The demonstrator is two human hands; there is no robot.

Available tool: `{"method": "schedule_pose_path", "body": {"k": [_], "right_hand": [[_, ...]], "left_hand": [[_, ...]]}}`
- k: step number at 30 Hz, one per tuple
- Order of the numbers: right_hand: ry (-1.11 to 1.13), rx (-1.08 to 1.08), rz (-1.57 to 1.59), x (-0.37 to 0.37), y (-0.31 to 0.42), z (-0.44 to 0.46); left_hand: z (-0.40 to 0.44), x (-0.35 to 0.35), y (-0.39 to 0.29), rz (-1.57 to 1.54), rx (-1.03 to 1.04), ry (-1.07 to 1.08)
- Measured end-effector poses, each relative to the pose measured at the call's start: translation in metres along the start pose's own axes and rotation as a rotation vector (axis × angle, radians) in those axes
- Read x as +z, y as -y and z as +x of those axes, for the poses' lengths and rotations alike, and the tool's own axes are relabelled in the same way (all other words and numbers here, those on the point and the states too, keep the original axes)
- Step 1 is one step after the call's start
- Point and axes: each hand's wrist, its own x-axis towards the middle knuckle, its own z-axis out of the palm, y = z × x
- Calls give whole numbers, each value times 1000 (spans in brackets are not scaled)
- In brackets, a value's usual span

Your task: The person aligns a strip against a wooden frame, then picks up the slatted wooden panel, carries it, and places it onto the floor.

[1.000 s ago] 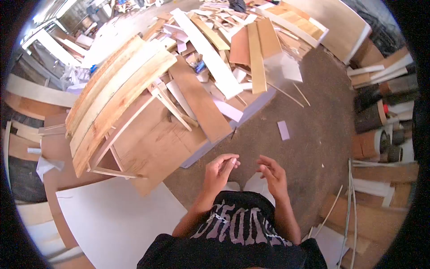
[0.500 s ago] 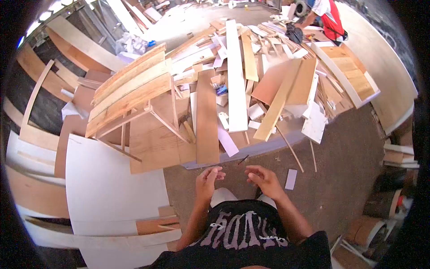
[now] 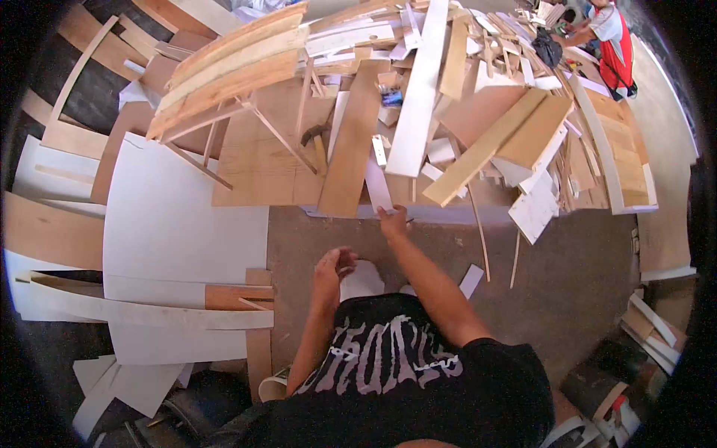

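My right hand (image 3: 393, 222) reaches to the table's near edge, its thumb and fingers closed on the lower end of a narrow pale lilac strip of board (image 3: 378, 185). Just left of that strip lies a long brown plank (image 3: 351, 142). My left hand (image 3: 333, 267) hangs above my lap with loosely curled fingers that are apart; nothing shows in it. Farther left on the table, a hammer (image 3: 319, 148) rests beside the brown plank. A small white block (image 3: 379, 151) with dark marks sits at the strip's upper end.
Offcuts and boards are heaped across the table, including a long white board (image 3: 418, 89). A slatted wooden piece on legs (image 3: 231, 71) stands left. A co-worker in a red vest (image 3: 614, 56) is at the far right. A pale offcut (image 3: 471, 281) lies on the floor.
My right hand has moved forward from above my lap and taken hold of the lilac strip's near end. My left hand has stayed near my lap. The view has tilted down.
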Motion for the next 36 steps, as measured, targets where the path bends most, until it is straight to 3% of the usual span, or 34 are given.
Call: {"method": "schedule_pose_path", "body": {"k": [1,4,5,7,11,13,17,19,20,21,24,26,28,32,34,36], "right_hand": [[51,367,402,13,9,6],[-76,367,663,30,11,12],[-82,368,654,27,6,13],[259,267,589,30,-27,24],[172,202,548,25,-73,-13],[276,250,419,2,-62,-49],[46,347,399,-10,-68,-79],[17,320,521,-27,-16,-115],[-11,346,509,-30,-2,-124],[-28,324,480,-30,14,-122],[-142,208,297,-25,14,-108],[-194,70,71,-24,6,-106],[-217,-35,119,-22,24,-130],[-235,54,275,-31,28,-175],[-364,114,544,-24,24,-194],[-363,60,574,-22,21,-204]], "left_hand": [[10,-6,6,-3,13,-3],[21,-19,13,184,-1,134],[23,-21,15,237,37,171],[33,-28,12,287,60,222],[84,-50,24,306,59,347],[102,-56,27,286,31,388],[146,-69,49,271,-36,450],[155,-67,66,283,-90,481],[160,-60,59,412,65,505],[162,-54,51,540,236,529],[159,-30,23,340,107,586],[157,-23,11,369,99,615],[154,-22,11,391,84,630],[130,-47,18,350,45,650],[109,-64,16,358,9,661],[91,-72,11,358,57,690]]}}
